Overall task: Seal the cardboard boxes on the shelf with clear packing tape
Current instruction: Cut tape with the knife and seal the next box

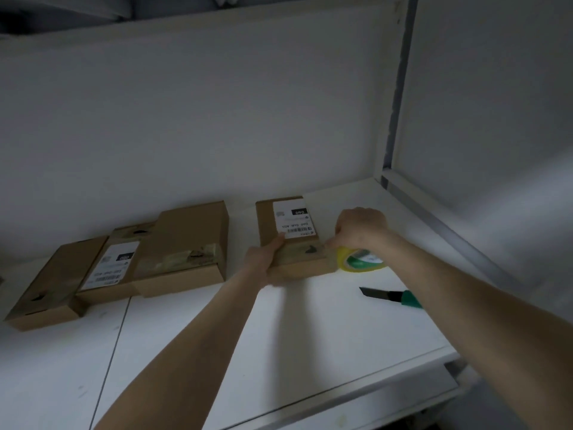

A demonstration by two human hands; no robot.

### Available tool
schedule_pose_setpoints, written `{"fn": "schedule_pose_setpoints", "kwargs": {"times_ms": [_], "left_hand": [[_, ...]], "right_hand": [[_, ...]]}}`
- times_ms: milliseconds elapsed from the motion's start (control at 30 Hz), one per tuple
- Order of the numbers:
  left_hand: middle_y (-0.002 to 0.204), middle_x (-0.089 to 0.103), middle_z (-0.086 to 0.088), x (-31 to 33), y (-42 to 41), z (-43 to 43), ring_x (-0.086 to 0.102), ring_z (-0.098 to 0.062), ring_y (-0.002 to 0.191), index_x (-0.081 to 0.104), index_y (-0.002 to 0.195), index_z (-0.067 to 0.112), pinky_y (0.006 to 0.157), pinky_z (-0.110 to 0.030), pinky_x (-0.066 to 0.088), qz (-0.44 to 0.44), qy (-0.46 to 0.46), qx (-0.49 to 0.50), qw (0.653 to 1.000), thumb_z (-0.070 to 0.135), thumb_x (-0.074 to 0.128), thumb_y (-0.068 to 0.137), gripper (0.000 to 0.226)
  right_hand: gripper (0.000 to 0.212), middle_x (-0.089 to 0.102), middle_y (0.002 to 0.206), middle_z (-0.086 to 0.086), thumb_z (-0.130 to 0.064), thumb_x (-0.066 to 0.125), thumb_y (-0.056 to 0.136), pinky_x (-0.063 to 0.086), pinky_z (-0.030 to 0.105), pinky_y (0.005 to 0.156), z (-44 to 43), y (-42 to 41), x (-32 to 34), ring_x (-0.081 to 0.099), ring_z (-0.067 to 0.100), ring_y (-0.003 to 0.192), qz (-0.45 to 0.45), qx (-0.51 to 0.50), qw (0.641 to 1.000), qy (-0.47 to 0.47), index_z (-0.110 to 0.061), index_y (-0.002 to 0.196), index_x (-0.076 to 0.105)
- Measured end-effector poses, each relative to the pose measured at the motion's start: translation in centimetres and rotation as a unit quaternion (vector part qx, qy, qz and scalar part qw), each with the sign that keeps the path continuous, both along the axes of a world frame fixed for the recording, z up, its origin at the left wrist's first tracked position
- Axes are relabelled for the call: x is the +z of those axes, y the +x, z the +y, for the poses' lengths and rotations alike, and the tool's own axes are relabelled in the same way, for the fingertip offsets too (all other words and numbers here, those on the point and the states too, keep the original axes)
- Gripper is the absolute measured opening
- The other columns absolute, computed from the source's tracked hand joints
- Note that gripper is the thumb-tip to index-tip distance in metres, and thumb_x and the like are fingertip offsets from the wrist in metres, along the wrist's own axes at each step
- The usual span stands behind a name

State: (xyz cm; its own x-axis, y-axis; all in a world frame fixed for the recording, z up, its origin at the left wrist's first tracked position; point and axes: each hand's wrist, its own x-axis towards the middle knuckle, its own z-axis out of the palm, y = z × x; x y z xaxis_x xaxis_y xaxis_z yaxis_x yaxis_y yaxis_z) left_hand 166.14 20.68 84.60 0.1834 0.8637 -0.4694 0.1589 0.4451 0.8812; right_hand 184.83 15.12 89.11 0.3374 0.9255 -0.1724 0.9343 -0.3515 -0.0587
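Observation:
A flat cardboard box with a white shipping label lies on the white shelf, right of centre. My left hand grips its near left corner, thumb on top. My right hand holds a roll of clear packing tape with a green-and-white core against the box's right near edge. A strip of tape covers the box's near end. Three more flat cardboard boxes overlap each other to the left, taped at their ends.
A utility knife with a green handle and extended blade lies on the shelf under my right forearm. The shelf's back wall and right side panel close in the space. A seam runs across the shelf surface at the left.

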Motion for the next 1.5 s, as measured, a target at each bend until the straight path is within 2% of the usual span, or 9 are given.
{"fn": "schedule_pose_setpoints", "kwargs": {"times_ms": [267,400,667,867,1000,1233,1300,1400,1500], "left_hand": [[0.083,0.073,-0.006,5.7,-1.7,-0.9,0.069,-0.021,0.074,0.066,0.100,0.019,0.061,-0.034,0.057,-0.168,-0.021,-0.011,0.986,0.045,0.058,0.091,0.028],[0.092,0.073,-0.007,7.0,-3.4,-0.9,0.070,-0.021,0.075,0.066,0.114,0.018,0.050,-0.030,0.056,-0.182,-0.027,0.000,0.983,0.046,0.059,0.090,0.037],[0.072,0.073,-0.006,7.5,-5.2,-2.2,0.070,-0.018,0.057,0.066,0.098,0.017,0.047,-0.030,0.057,-0.237,-0.050,-0.001,0.970,0.045,0.054,0.094,0.031],[0.086,0.075,-0.004,7.8,-6.2,-2.2,0.072,-0.018,0.066,0.063,0.120,0.020,0.048,-0.029,0.055,-0.298,-0.043,-0.015,0.954,0.043,0.049,0.097,0.035],[0.083,0.075,-0.005,7.9,-6.1,-2.6,0.072,-0.018,0.065,0.063,0.120,0.020,0.049,-0.027,0.056,-0.326,-0.059,-0.024,0.943,0.046,0.046,0.097,0.039],[0.088,0.074,-0.012,6.9,-4.6,-3.3,0.072,-0.025,0.070,0.063,0.110,0.011,0.070,-0.039,0.058,-0.406,-0.126,-0.004,0.905,0.055,0.041,0.095,0.052],[0.083,0.074,-0.010,6.3,-4.1,-3.3,0.071,-0.023,0.066,0.061,0.110,0.013,0.071,-0.034,0.058,-0.372,-0.116,-0.008,0.921,0.057,0.034,0.097,0.053],[0.079,0.070,-0.005,4.5,-2.8,-3.1,0.066,-0.019,0.068,0.062,0.107,0.015,0.054,-0.024,0.051,-0.193,0.004,-0.010,0.981,0.048,0.028,0.102,0.047],[0.091,0.065,-0.009,4.0,-1.8,-4.2,0.060,-0.022,0.078,0.060,0.084,0.015,0.074,-0.029,0.049,-0.053,0.106,-0.022,0.993,0.032,0.026,0.105,0.044]], "right_hand": [[0.056,0.070,0.078,0.003,-0.067,0.062,0.077,0.050,0.029,0.072,-2.5,1.5,3.4,0.067,0.019,0.074,0.316,-0.026,0.942,0.109,-0.012,0.080,0.070],[0.043,0.070,0.087,0.003,-0.055,0.068,0.081,0.051,0.025,0.073,-3.6,0.2,4.0,0.066,0.017,0.080,0.426,-0.039,0.889,0.162,-0.013,0.092,0.069],[0.051,0.065,0.074,0.008,-0.057,0.069,0.078,0.048,0.027,0.065,-4.5,-0.6,7.8,0.061,0.018,0.064,0.366,-0.007,0.913,0.178,-0.007,0.085,0.070],[0.047,0.064,0.069,0.000,-0.061,0.066,0.079,0.045,0.026,0.060,-5.1,-1.4,7.6,0.062,0.016,0.066,0.308,0.001,0.935,0.176,-0.016,0.067,0.063],[0.054,0.067,0.078,0.008,-0.057,0.063,0.084,0.049,0.027,0.067,-5.2,-2.3,6.8,0.062,0.017,0.067,0.370,-0.012,0.911,0.185,-0.004,0.088,0.069],[0.047,0.062,0.063,-0.001,-0.057,0.058,0.087,0.045,0.015,0.059,-4.0,-4.5,5.6,0.059,0.011,0.058,0.447,-0.037,0.866,0.218,-0.014,0.070,0.061],[0.046,0.063,0.066,0.001,-0.058,0.059,0.086,0.046,0.023,0.064,-3.9,-4.5,5.7,0.059,0.013,0.059,0.445,-0.052,0.865,0.225,-0.015,0.071,0.061],[0.053,0.064,0.072,0.004,-0.064,0.060,0.082,0.046,0.027,0.066,-3.6,-4.4,6.1,0.059,0.015,0.061,0.384,-0.065,0.896,0.210,-0.012,0.077,0.065],[0.057,0.058,0.064,0.002,-0.070,0.062,0.076,0.042,0.027,0.061,-3.3,-4.9,5.6,0.056,0.016,0.058,0.298,-0.055,0.939,0.164,-0.013,0.067,0.060]]}}
